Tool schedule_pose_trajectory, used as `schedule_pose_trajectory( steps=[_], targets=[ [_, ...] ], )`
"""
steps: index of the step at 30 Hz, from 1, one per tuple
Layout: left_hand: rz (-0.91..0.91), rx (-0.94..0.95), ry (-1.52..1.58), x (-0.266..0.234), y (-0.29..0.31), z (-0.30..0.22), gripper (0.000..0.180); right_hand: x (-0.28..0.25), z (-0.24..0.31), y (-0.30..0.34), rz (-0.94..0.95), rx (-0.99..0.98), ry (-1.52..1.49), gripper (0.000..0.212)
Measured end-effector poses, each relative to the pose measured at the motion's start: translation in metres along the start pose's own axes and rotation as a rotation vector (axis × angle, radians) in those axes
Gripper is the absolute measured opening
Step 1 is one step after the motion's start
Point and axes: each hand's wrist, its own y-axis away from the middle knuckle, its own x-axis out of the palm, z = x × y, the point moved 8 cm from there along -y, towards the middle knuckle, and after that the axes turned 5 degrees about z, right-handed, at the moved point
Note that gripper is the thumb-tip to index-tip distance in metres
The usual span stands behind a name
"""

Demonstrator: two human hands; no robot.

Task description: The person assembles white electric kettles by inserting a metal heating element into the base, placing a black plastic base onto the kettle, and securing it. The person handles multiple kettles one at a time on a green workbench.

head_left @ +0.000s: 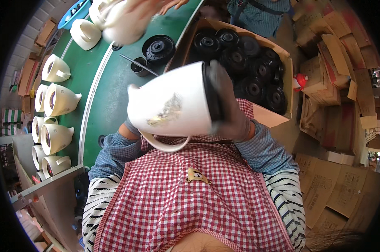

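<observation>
Head view showed a white jug body [171, 101] held on its side above the apron [190, 197], between the conveyor's near edge and the carton [274, 115] of black bases. The right hand [228, 107], gloved, lay flat with fingers spread over the black base [211, 92] at the jug's open end, pressing it on. The left hand [131, 126] was mostly hidden under the spout end; its grip could not be told.

Handling, by judgement: the jug appeared a hollow, rigid plastic shell, light for its bulk, with a glossy wall likely to slip under a glove. The loop handle [165, 145] and the base rim offered the surest hold.

More jugs [55, 101] stood along the belt's [114, 84] left edge; loose bases [158, 48] lay near its right edge.
</observation>
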Motion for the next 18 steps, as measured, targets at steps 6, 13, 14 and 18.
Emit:
schedule_pose_trajectory(
  steps=[6, 13, 14, 18],
  targets=[
    [0.04, -0.067, 0.168, -0.002, -0.006, 0.003, 0.09, 0.011, -0.021, 0.027, -0.001, 0.158, -0.367, 0.1],
    [0.031, -0.03, -0.419, -0.025, 0.005, -0.006, 0.074, 0.018, -0.05, 0.037, 0.055, 0.628, -0.459, 0.076],
    [0.156, -0.058, -0.367, -0.016, 0.005, -0.01, 0.073, 0.02, -0.051, 0.042, -0.107, 0.726, -0.837, 0.073],
    [-0.008, -0.081, -0.268, -0.011, -0.008, 0.014, 0.07, 0.01, -0.022, 0.047, -0.136, 0.339, -0.428, 0.103]
  ],
)
